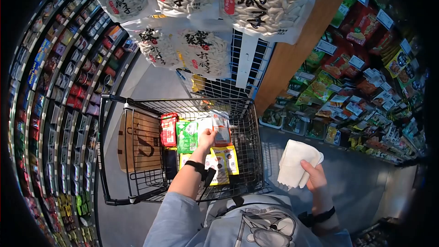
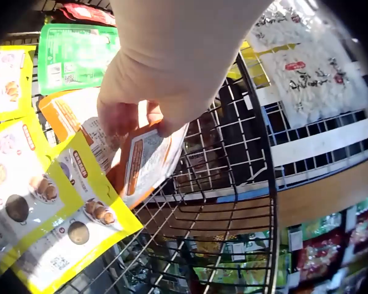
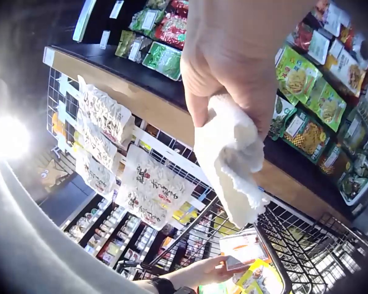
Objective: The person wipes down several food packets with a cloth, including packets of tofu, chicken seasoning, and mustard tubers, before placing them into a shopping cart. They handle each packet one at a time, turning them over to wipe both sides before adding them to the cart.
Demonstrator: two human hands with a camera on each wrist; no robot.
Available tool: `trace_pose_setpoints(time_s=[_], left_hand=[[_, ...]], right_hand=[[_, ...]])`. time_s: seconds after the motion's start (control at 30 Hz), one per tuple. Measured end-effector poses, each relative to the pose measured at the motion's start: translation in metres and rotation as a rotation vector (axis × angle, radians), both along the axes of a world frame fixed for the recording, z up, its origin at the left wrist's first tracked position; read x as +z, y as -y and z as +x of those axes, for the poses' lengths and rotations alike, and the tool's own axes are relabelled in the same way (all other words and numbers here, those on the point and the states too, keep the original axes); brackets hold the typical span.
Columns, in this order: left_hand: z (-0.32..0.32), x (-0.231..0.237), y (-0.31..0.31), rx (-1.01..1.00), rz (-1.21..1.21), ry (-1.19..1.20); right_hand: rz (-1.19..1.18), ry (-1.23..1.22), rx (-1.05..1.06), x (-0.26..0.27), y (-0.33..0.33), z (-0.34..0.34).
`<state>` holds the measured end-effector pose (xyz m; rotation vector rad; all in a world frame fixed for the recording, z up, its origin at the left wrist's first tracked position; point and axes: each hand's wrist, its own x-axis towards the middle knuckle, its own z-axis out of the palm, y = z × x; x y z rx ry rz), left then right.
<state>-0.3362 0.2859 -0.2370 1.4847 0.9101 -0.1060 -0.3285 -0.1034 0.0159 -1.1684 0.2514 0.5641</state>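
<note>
Orange-and-white packet (image 2: 146, 164), inside the cart (image 2: 274, 208), is pinched at 1 edge by the left hand (image 1: 206, 140); the right hand (image 1: 316, 176) grips 1 white cloth (image 1: 293, 161). We advise light, steady fingertip pressure, avoiding creases.

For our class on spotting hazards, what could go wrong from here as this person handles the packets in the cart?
The left hand pinches the orange-and-white packet near one edge, so it might slip free. The right hand holds a folded white cloth beyond the cart, so a loosened grip could drop it on the floor. Neither hand grips the cart, so a nudge might roll it.
</note>
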Motion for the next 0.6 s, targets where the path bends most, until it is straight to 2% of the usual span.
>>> trace_pose_setpoints(time_s=[0.07,0.13,0.17,0.2,0.27,0.3,0.37,0.4,0.43,0.47,0.5,0.53,0.57,0.6], left_hand=[[-0.010,0.031,0.002,-0.043,-0.048,0.096],[-0.026,0.100,0.015,0.017,-0.138,0.271],[-0.035,0.114,0.015,0.053,-0.305,0.266],[-0.046,0.118,0.012,0.018,-0.489,0.386],[-0.060,0.182,0.032,0.115,-0.720,0.523],[-0.067,0.207,0.043,0.150,-0.813,0.592],[-0.081,0.219,0.059,0.194,-1.038,0.640],[-0.085,0.226,0.068,0.184,-1.103,0.682],[-0.089,0.223,0.080,0.229,-1.131,0.811],[-0.092,0.221,0.089,0.275,-1.155,0.941],[-0.092,0.232,0.092,0.406,-1.090,0.835],[-0.091,0.253,0.096,0.537,-1.022,0.727],[-0.085,0.286,0.105,0.414,-1.141,0.907],[-0.086,0.283,0.103,0.484,-1.128,0.906]], right_hand=[[0.008,0.039,0.030,0.002,-0.007,0.001],[-0.100,0.143,0.039,-0.001,-0.017,0.006],[-0.086,0.148,0.044,-0.005,-0.025,0.010],[-0.195,0.318,0.099,-0.008,-0.034,0.015],[-0.399,0.697,0.195,-0.001,-0.061,0.023],[-0.367,0.810,0.213,0.013,-0.083,0.020],[-0.339,1.232,0.424,0.032,-0.118,0.024],[-0.417,1.379,0.584,0.037,-0.130,0.018],[-0.525,1.495,0.796,0.056,-0.141,0.009],[-0.438,1.544,0.935,0.048,-0.152,-0.002],[-0.526,1.630,1.055,0.054,-0.155,-0.015],[-0.444,1.647,1.108,0.051,-0.156,-0.022],[-0.396,1.679,1.083,0.049,-0.157,-0.028],[-0.350,1.712,1.059,0.048,-0.159,-0.031]])
